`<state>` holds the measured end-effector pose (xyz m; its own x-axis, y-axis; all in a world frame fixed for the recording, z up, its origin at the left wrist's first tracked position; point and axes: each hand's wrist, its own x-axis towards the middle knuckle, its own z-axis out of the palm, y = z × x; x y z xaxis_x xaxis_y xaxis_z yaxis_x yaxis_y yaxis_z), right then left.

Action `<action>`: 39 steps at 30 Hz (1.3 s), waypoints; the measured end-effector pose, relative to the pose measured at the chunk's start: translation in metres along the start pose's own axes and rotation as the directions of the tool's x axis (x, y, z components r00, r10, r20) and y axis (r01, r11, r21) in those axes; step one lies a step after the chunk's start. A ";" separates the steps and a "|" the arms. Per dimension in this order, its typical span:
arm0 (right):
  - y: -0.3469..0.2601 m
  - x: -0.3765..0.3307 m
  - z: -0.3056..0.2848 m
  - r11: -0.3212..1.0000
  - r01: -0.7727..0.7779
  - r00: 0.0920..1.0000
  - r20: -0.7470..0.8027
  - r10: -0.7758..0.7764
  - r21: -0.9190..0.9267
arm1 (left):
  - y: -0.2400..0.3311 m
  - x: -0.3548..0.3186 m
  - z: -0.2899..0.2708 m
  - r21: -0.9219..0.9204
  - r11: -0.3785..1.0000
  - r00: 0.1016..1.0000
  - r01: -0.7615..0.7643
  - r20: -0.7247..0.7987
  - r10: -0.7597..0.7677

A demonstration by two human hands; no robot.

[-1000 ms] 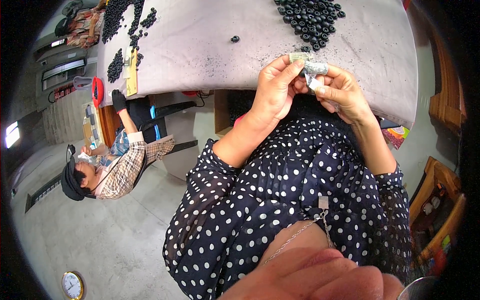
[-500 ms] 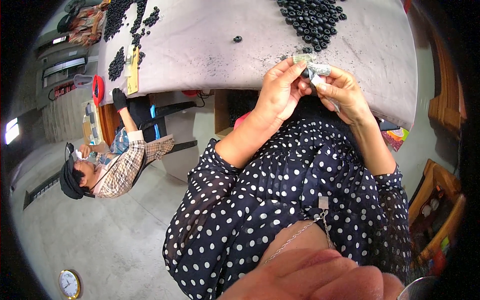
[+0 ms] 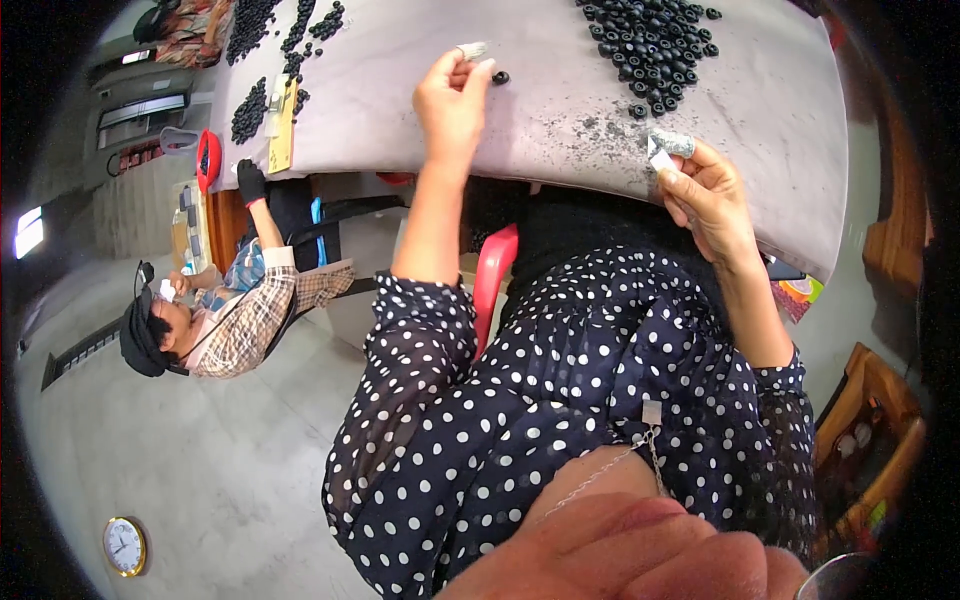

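Observation:
My left hand (image 3: pixel 452 115) is over the table, its curled thumb and fingers beside a lone black ring-shaped part (image 3: pixel 501 78). Pale wrapping covers its index fingertip, and whatever it may hold is hidden. By the table's near edge, my right hand (image 3: pixel 708 195) pinches a thin blade-like strip with a white wrapped part (image 3: pixel 660 158). A greyish, smudged wrap covers that index finger. Black shavings (image 3: pixel 600 140) lie scattered on the cloth between the two hands.
A large pile of black ring parts (image 3: pixel 655 55) sits at the far right of the grey-covered table (image 3: pixel 400 120). Smaller black heaps (image 3: pixel 250 110), a yellow strip (image 3: pixel 283 130) and a red bowl (image 3: pixel 208 160) are leftward, near a seated person (image 3: pixel 240 320). Below is a pink chair edge (image 3: pixel 493 280).
My left hand has left my right hand and moved left and away across the table. The black part seen between my hands is no longer visible there. The right hand keeps its strip.

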<state>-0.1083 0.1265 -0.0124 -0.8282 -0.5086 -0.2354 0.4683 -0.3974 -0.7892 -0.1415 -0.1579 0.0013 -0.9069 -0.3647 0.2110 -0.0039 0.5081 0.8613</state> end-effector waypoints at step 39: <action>0.002 0.002 -0.006 0.993 0.066 0.994 -0.081 -0.074 -0.093 | 0.067 -0.073 0.062 -0.536 0.167 0.560 0.827 0.764 -0.320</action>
<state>-0.1104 0.1291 -0.0178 -0.8826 -0.4146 -0.2215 0.3819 -0.3576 -0.8523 -0.1015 -0.0489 0.0148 -0.8287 0.2294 -0.5105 -0.5249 -0.6353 0.5665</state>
